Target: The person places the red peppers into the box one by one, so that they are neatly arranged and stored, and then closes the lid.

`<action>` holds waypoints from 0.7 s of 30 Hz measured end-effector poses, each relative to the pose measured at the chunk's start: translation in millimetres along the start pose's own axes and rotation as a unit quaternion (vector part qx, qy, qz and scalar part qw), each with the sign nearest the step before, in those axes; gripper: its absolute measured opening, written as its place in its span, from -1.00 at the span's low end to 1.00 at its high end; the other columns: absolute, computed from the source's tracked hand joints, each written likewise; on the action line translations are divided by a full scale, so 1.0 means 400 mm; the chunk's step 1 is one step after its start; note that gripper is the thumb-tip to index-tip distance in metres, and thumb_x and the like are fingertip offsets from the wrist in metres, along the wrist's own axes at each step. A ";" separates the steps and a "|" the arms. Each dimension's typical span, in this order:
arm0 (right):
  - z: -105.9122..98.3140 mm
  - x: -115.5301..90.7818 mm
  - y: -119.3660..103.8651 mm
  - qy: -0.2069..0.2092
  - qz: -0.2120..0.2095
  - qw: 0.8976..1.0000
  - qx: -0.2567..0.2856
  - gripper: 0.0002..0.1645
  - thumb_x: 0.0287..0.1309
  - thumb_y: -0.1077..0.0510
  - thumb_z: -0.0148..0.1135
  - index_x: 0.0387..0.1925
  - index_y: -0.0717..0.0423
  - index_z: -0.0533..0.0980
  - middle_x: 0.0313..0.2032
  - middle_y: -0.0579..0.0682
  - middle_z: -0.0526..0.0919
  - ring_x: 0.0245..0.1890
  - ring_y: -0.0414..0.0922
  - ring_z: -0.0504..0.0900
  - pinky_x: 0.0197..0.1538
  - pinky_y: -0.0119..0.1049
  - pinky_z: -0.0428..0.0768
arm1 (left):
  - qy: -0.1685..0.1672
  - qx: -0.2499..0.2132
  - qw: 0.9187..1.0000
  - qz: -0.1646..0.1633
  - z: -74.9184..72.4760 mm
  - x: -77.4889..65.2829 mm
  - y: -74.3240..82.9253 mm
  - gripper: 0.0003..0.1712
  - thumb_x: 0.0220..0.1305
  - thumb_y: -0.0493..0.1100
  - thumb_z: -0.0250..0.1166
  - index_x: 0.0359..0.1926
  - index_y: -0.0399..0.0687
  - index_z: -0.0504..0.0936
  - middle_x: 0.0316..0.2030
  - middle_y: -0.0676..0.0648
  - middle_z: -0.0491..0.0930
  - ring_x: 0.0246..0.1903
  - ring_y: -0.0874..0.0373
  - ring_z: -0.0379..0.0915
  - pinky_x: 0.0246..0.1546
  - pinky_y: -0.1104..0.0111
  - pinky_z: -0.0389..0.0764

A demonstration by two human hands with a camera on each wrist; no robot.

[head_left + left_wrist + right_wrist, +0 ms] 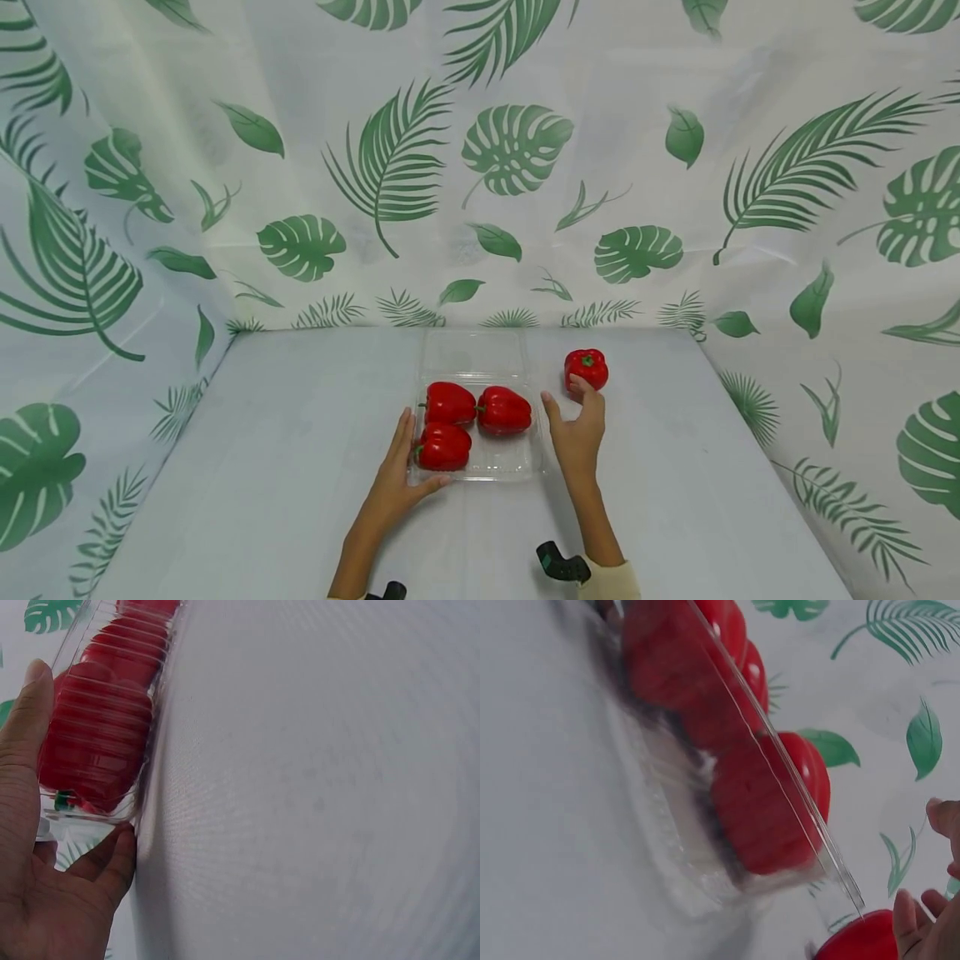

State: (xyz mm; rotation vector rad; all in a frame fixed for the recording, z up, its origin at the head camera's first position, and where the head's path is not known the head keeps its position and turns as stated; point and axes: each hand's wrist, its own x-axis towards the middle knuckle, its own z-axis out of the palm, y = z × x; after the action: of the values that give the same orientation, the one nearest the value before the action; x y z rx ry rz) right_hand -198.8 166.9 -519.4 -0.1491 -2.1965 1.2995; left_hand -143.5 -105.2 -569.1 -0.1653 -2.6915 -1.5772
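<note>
A clear plastic clamshell box (506, 460) lies with its lid folded back. Inside it are three red bell peppers: one at back left (450, 404), another at back right (505, 411) and a third at front left (444, 447). My left hand (392, 483) rests against the box's front left corner, fingers along the left side and thumb by the front edge. To the right of the box, my right hand (579, 433) has thumb and fingers spread apart. Its fingertips overlap the near side of a fourth-standing red bell pepper (587, 364); contact cannot be told.
The box's transparent lid (474, 354) lies flat behind it, toward the table's back edge. A white table (300, 417) stretches to both sides. Leaf-printed white sheeting (525, 208) hangs behind and along the sides.
</note>
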 end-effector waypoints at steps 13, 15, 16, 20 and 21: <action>-0.023 0.086 0.063 0.019 0.149 0.989 -0.012 -0.04 0.13 0.03 0.38 0.41 0.18 0.08 0.29 0.29 0.21 0.29 0.18 0.30 0.30 0.16 0.46 | -0.003 -0.002 1.000 0.006 -0.005 0.001 0.000 0.30 -0.02 0.15 0.51 0.56 0.11 -0.14 0.57 0.08 -0.20 0.49 -0.10 0.00 0.34 0.00 0.30; -0.022 0.102 0.070 0.014 0.159 0.987 -0.013 -0.02 0.13 0.03 0.38 0.43 0.17 0.05 0.32 0.30 0.18 0.30 0.18 0.28 0.30 0.16 0.45 | -0.003 -0.001 1.000 0.008 -0.004 0.003 -0.002 0.30 -0.02 0.15 0.51 0.56 0.12 -0.15 0.57 0.09 -0.21 0.50 -0.09 -0.01 0.34 0.01 0.30; -0.022 0.109 0.074 0.011 0.163 0.986 -0.013 -0.01 0.13 0.03 0.38 0.44 0.17 0.04 0.32 0.30 0.17 0.31 0.19 0.27 0.30 0.16 0.45 | -0.004 -0.002 1.000 0.009 -0.004 0.003 -0.002 0.31 -0.03 0.15 0.51 0.56 0.12 -0.14 0.57 0.10 -0.20 0.50 -0.08 -0.02 0.34 0.01 0.30; -0.015 0.129 0.096 -0.004 0.169 0.985 -0.016 0.04 0.13 0.02 0.39 0.46 0.16 0.00 0.35 0.32 0.14 0.34 0.20 0.23 0.31 0.18 0.43 | -0.004 -0.004 1.000 0.007 -0.003 0.002 -0.002 0.31 -0.03 0.14 0.52 0.56 0.13 -0.15 0.57 0.10 -0.21 0.50 -0.09 -0.01 0.34 0.01 0.30; -0.013 0.133 0.101 -0.007 0.172 0.985 -0.017 0.05 0.12 0.02 0.39 0.46 0.16 -0.01 0.35 0.32 0.14 0.36 0.20 0.22 0.32 0.18 0.42 | -0.004 -0.004 1.000 0.006 -0.002 0.001 -0.001 0.31 -0.03 0.14 0.52 0.56 0.12 -0.15 0.57 0.10 -0.21 0.50 -0.09 -0.01 0.34 0.01 0.30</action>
State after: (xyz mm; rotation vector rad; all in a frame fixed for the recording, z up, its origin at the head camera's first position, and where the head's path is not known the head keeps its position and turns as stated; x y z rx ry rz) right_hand -247.8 211.8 -528.9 -0.5548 -2.2753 1.4461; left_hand -144.1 -106.1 -569.2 -0.1887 -2.6849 -1.5873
